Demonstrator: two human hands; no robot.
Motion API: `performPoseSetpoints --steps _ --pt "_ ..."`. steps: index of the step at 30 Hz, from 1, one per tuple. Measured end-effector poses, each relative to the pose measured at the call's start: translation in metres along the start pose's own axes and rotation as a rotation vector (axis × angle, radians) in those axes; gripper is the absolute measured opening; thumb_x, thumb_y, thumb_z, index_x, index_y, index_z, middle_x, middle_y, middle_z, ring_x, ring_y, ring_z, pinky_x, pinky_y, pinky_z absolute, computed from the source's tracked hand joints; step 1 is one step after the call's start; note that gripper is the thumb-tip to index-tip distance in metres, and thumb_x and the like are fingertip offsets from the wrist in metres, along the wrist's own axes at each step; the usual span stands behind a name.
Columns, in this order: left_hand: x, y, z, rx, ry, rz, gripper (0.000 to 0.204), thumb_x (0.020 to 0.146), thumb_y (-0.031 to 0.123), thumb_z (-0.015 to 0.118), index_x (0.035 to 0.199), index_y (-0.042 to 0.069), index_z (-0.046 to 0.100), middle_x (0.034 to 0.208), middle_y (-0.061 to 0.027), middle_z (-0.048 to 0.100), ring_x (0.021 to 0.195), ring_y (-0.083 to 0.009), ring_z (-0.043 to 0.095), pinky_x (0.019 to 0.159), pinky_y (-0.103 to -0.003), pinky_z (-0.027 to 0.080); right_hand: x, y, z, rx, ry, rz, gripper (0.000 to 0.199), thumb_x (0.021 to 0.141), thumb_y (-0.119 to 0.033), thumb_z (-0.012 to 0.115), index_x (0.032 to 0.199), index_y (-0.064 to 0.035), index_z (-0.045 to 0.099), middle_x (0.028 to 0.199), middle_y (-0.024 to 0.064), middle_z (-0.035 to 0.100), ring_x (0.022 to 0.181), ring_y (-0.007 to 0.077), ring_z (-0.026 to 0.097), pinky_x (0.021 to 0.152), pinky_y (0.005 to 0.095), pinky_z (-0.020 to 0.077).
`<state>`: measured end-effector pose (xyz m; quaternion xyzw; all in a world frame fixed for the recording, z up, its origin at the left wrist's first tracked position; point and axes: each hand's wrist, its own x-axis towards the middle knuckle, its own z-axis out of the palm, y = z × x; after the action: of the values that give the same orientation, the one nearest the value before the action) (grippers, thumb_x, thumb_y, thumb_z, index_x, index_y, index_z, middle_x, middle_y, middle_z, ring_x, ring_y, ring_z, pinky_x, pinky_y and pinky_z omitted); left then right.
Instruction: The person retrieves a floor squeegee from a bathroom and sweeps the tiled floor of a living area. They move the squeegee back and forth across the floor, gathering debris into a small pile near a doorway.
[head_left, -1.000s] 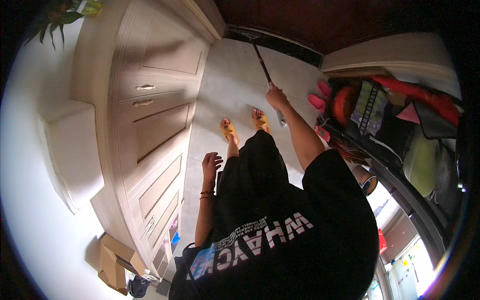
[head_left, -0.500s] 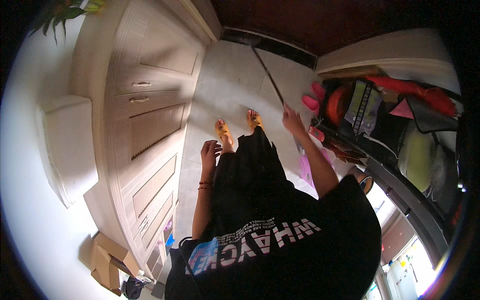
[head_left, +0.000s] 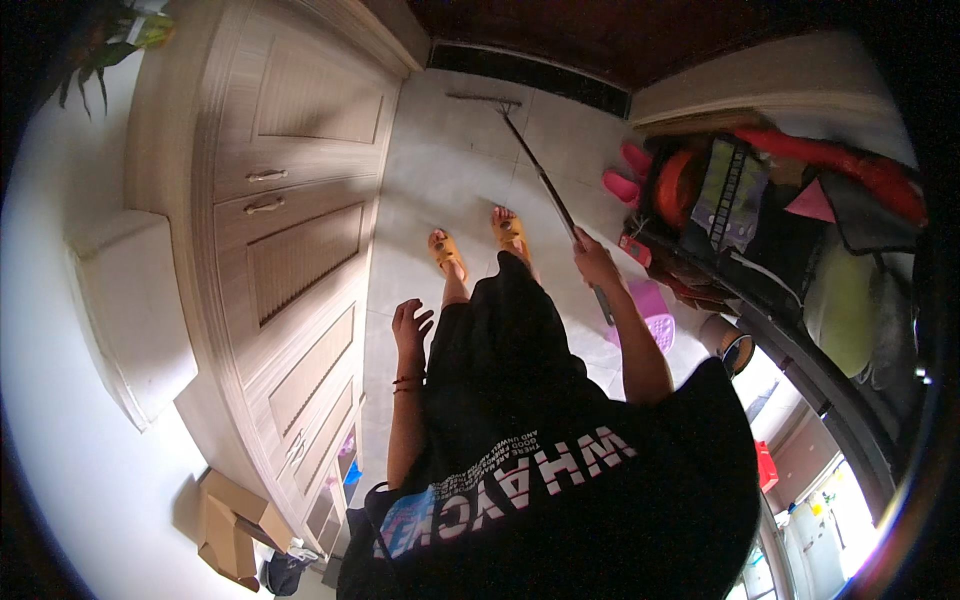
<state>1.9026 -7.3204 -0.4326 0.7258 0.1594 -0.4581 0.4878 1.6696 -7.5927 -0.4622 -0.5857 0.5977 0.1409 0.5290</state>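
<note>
My right hand (head_left: 597, 262) is wrapped round the dark handle of a long floor squeegee (head_left: 545, 180). Its handle slants away from me to a thin, wide bar head (head_left: 483, 100), which lies on the pale tiles near the dark door sill. The lower end of the handle passes beside my right forearm. My left hand (head_left: 411, 325) hangs by my left thigh with nothing in it, its fingers loosely bent and apart. Between the hands are my feet in yellow sandals (head_left: 510, 232).
Wooden cabinets (head_left: 310, 250) line the left side. A crowded dark rack (head_left: 770, 300) runs along the right, with pink slippers (head_left: 622, 187) at its foot. Near my right forearm stands a pink perforated plastic container (head_left: 655, 315). An open cardboard box (head_left: 225, 525) sits lower left.
The squeegee's head has come back from the dark sill onto the tiles, toward me. My right hand has moved slightly back and right; my left hand has dropped back a little.
</note>
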Motion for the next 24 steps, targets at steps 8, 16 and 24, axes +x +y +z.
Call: performPoseSetpoints --steps 8,16,24 --pt "-0.002 0.027 0.03 0.075 -0.074 0.06 0.025 0.081 0.024 0.047 0.098 0.007 0.049 0.096 -0.0045 0.05 0.086 -0.0207 0.054 0.071 -0.031 0.042 0.065 0.032 -0.05 -0.03 0.27 -0.206 0.041 0.084 -0.023 0.037 0.124 -0.0161 0.035 0.05 0.0082 0.048 0.034 0.0171 0.044 0.033 0.032 0.0394" --pt "0.003 0.003 0.025 0.128 -0.097 0.025 0.022 0.081 0.024 0.047 0.096 0.009 0.05 0.095 -0.0033 0.051 0.084 -0.0206 0.056 0.069 -0.031 0.043 0.06 0.014 -0.058 -0.002 0.101 0.017 0.043 0.081 -0.019 0.037 0.125 -0.019 0.033 0.061 0.0096 0.053 0.037 0.0178 0.046 0.035 0.0319 0.0396" --pt "0.009 0.025 0.04 0.139 -0.13 0.032 0.024 0.081 0.026 0.046 0.099 0.009 0.049 0.095 -0.0044 0.053 0.085 -0.02 0.055 0.071 -0.032 0.042 -0.079 0.043 -0.043 0.147 -0.024 0.27 0.04 0.081 -0.016 0.041 0.121 -0.0115 0.037 0.08 0.0163 0.058 0.08 0.0251 0.056 0.07 0.0408 0.0452"
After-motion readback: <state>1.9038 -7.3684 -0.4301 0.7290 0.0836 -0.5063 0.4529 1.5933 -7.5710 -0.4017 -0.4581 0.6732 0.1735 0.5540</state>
